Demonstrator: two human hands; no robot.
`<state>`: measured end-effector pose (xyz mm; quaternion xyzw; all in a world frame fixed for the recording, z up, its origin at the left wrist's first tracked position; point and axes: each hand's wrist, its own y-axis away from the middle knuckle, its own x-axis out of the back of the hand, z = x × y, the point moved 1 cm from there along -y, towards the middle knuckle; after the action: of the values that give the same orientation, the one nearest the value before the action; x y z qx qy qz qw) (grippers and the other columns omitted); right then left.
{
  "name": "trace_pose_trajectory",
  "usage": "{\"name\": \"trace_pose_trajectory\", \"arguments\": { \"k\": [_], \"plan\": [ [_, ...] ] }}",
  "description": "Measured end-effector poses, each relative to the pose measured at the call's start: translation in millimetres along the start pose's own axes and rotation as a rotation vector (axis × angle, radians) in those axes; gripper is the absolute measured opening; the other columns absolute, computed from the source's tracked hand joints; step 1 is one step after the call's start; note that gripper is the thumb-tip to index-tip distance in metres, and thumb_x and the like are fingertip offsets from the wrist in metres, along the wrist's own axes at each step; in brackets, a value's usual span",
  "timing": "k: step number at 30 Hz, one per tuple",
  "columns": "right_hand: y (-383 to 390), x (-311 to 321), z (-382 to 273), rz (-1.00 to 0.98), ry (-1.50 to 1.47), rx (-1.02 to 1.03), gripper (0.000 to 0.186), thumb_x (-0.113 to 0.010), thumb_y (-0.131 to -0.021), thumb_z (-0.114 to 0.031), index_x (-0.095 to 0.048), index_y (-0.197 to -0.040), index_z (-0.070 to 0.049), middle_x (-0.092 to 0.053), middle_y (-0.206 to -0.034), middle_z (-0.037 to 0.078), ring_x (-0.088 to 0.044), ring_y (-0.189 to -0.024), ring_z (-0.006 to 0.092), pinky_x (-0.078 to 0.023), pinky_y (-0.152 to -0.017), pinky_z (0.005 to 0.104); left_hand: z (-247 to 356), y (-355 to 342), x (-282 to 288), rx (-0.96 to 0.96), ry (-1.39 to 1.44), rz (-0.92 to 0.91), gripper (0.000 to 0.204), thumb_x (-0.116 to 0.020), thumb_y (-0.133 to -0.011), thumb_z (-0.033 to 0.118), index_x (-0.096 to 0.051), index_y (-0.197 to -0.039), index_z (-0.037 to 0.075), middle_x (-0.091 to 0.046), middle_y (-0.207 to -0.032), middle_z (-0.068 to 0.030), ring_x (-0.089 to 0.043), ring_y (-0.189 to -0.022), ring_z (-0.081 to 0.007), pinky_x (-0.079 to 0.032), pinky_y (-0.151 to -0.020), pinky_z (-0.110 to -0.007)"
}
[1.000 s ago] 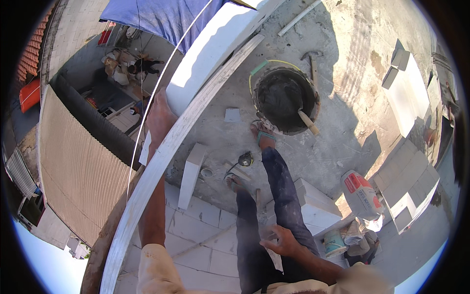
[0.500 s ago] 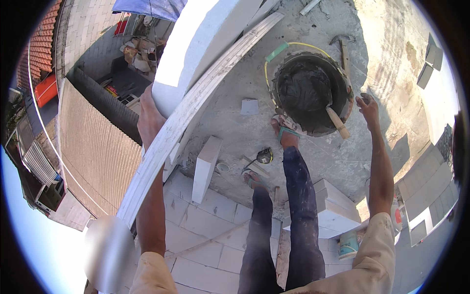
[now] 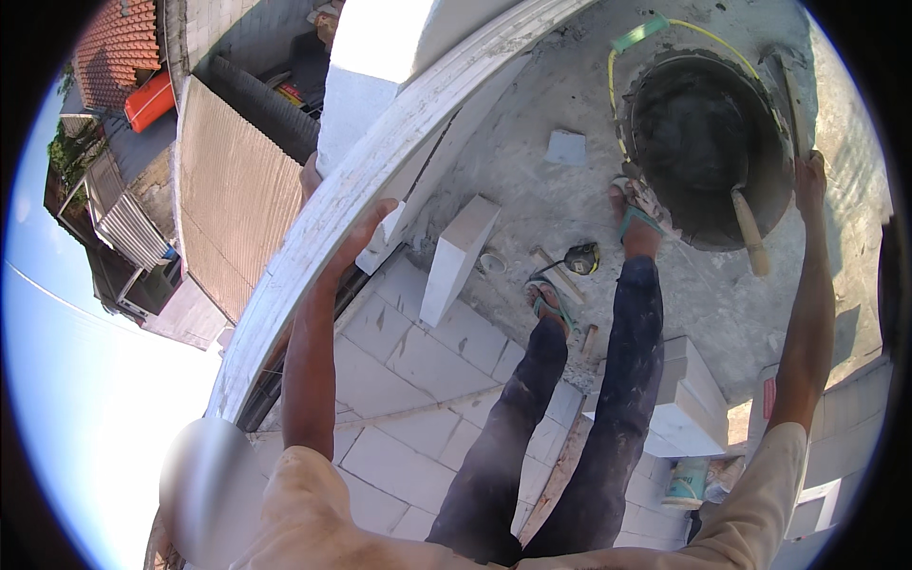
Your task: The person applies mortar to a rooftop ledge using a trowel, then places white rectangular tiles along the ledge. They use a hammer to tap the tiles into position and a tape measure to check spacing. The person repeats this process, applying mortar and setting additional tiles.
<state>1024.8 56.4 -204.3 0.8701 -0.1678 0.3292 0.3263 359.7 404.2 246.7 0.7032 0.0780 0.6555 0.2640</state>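
Note:
My left hand [image 3: 359, 231] is closed around the lower end of a white wall block [image 3: 353, 119], its thumb showing on the right and fingertips on the left. A long pale wooden board [image 3: 380, 157] crosses in front and hides part of that hand. At the right, my right hand [image 3: 810, 185] is closed on the handle end of a hammer [image 3: 796, 104]. Beside the hammer stands a round bucket [image 3: 784, 180] holding wet grey mortar [image 3: 689, 128]. A wooden-handled tool [image 3: 749, 233] leans out of it, its lower part sunk in the mortar.
By my feet lie a tape measure [image 3: 581, 257] and a small white block piece [image 3: 567, 147]. A tall white block [image 3: 459, 261] stands on the left. More white blocks [image 3: 698, 404] and a teal-white pail [image 3: 686, 482] are at the lower right. Corrugated roofing [image 3: 233, 195] lies beyond the wall.
The view has shifted, moving the floor objects rightward and upward. My right hand has gone from beside the bucket to the hammer handle. My left thumb now shows right of the board.

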Motion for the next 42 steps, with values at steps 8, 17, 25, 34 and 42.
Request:
{"name": "trace_pose_trajectory", "arguments": {
  "k": [8, 17, 25, 34, 42],
  "plan": [
    [159, 135, -242, 0.002, -0.651, -0.561, 0.031, -0.074, -0.097, -0.038, -0.058, -0.105, -0.013, -0.046, -0.067, -0.007, -0.043, -0.043, 0.0051, -0.037, -0.038, 0.024, -28, -4, -17, -0.111, 0.044, 0.225, 0.073, -0.09, -0.077, 0.031, -0.052, -0.131, -0.001, -0.06, -0.116, -0.0223, -0.065, -0.105, -0.0414, -0.055, -0.087, -0.051],
    [299, 114, -458, 0.16, -0.948, -0.626, 0.052, -0.054, -0.106, -0.019, -0.035, -0.154, -0.007, -0.055, -0.084, 0.006, -0.055, -0.053, 0.0135, -0.047, -0.04, 0.0304, 50, -22, 10, -0.223, 0.04, 0.469, 0.103, -0.086, -0.078, 0.045, -0.033, -0.154, 0.002, -0.053, -0.133, -0.0221, -0.053, -0.125, -0.0434, -0.04, -0.1, -0.062],
    [214, 30, -572, 0.03, -1.622, -0.585, 0.048, -0.05, -0.108, -0.011, -0.032, -0.153, -0.014, -0.053, -0.089, 0.008, -0.054, -0.061, 0.0157, -0.05, -0.05, 0.0342, 53, -43, -15, -0.053, -0.044, 0.433, 0.091, -0.076, -0.085, 0.057, -0.038, -0.151, 0.008, -0.054, -0.12, -0.0171, -0.057, -0.112, -0.0396, -0.044, -0.087, -0.059],
    [143, 4, -633, -0.025, -1.836, -0.69, 0.017, -0.046, -0.107, -0.01, -0.046, -0.124, -0.01, -0.051, -0.09, 0.008, -0.054, -0.064, 0.0166, -0.051, -0.054, 0.0363, 58, -42, -12, 0.002, -0.024, 0.405, 0.095, -0.075, -0.082, 0.067, -0.042, -0.149, 0.009, -0.056, -0.123, -0.0188, -0.057, -0.118, -0.0415, -0.044, -0.093, -0.062],
    [144, -1, -631, -0.022, -1.801, -0.624, 0.015, -0.049, -0.108, -0.015, -0.046, -0.119, -0.006, -0.054, -0.088, 0.008, -0.054, -0.064, 0.0166, -0.05, -0.054, 0.034, 51, -46, -22, 0.006, -0.101, 0.541, 0.059, -0.069, -0.089, 0.022, -0.05, -0.144, 0.016, -0.058, -0.111, -0.0097, -0.062, -0.101, -0.0325, -0.049, -0.082, -0.053]
  ]
}}
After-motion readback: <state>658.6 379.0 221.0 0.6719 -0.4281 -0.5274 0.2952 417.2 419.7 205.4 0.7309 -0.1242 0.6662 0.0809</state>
